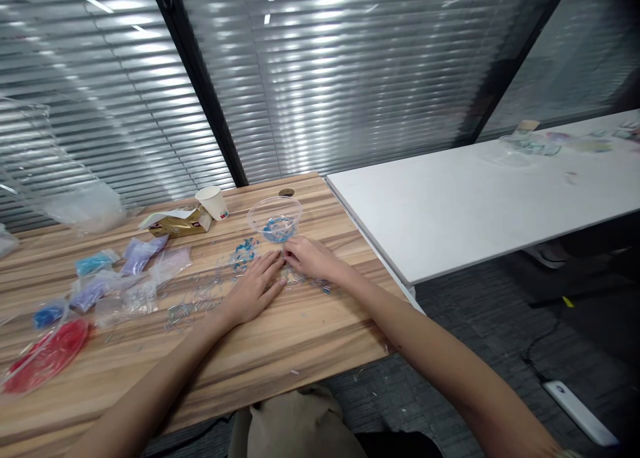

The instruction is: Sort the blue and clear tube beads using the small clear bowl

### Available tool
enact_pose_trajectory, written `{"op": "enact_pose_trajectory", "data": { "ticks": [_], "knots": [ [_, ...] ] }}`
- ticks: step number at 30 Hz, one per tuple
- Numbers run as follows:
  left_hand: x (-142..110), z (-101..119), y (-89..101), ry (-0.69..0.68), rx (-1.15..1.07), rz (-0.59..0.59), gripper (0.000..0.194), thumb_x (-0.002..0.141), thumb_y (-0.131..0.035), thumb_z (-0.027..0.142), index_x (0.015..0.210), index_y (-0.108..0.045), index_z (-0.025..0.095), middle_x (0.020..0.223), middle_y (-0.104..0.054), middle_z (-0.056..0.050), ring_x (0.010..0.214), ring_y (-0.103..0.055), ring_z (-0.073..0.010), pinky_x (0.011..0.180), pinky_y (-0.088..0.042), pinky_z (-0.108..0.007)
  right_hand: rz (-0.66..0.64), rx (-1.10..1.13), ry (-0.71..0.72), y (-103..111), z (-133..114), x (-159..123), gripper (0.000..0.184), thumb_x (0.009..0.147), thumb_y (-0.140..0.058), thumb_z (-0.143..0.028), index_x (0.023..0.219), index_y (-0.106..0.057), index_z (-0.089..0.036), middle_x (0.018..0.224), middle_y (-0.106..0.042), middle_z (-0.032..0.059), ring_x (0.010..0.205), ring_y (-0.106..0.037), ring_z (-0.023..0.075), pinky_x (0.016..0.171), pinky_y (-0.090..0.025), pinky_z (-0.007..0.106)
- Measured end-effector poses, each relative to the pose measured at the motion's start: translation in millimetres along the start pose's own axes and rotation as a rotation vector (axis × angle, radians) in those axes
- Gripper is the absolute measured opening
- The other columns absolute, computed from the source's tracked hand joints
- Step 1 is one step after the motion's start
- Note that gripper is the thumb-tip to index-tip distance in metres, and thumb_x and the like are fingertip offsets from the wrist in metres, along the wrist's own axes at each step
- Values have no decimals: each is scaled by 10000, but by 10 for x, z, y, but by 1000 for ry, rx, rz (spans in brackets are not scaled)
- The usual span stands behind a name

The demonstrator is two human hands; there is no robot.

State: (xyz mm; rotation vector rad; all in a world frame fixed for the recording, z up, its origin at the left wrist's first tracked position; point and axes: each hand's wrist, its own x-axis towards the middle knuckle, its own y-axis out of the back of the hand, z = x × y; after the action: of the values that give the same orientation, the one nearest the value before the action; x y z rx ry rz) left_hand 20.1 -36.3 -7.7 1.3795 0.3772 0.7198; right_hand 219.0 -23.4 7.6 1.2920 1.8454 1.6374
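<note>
My left hand [256, 288] lies palm down on the wooden table with its fingers stretched out. Its fingertips rest among small bead-like pieces. Just beside them my right hand [307, 257] is closed, fingertips pinched together at the tabletop; what they hold, if anything, is hidden. Directly beyond it stands a clear round bowl [254, 226] with small blue pieces [279, 229] in its bottom. A loose pile of blue pieces [244, 253] sits left of the bowl. Clear, tube-like pieces [197, 297] are scattered left of my left hand, and a few more [323, 285] lie under my right wrist.
Further left are small bags of purple [143, 255] and turquoise pieces [95, 263], and a clear container with red contents [50, 358]. A paper cup [213, 203] and a gold box [183, 223] stand at the back. A white table [425, 198] adjoins on the right.
</note>
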Motion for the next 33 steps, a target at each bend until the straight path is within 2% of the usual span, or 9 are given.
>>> {"op": "enact_pose_trajectory", "data": {
  "ticks": [18, 25, 33],
  "knots": [
    [10, 8, 19, 5, -23, -1, 500, 961, -315, 419, 1379, -369, 150, 1461, -309, -129, 1359, -257, -234, 1123, -212, -467, 32, -16, 14, -23, 11, 4, 153, 903, -456, -169, 847, -596, -142, 856, -641, 65, 799, -573, 173, 676, -397, 242],
    [17, 9, 23, 0, -8, -13, 526, 964, -302, 417, 1381, -363, 101, 1460, -301, -152, 1360, -250, -237, 1126, -213, -455, 8, -9, 7, 5, -8, 6, 166, 906, -453, -166, 858, -608, -131, 862, -644, 77, 809, -576, 175, 698, -407, 245],
    [15, 11, 26, 5, -18, -14, 505, 962, -308, 421, 1386, -357, 151, 1467, -297, -126, 1361, -250, -228, 1124, -219, -458, -5, -8, 14, -7, 7, 16, 182, 913, -434, -167, 860, -604, -132, 872, -639, 85, 823, -572, 179, 719, -418, 253]
  ]
}}
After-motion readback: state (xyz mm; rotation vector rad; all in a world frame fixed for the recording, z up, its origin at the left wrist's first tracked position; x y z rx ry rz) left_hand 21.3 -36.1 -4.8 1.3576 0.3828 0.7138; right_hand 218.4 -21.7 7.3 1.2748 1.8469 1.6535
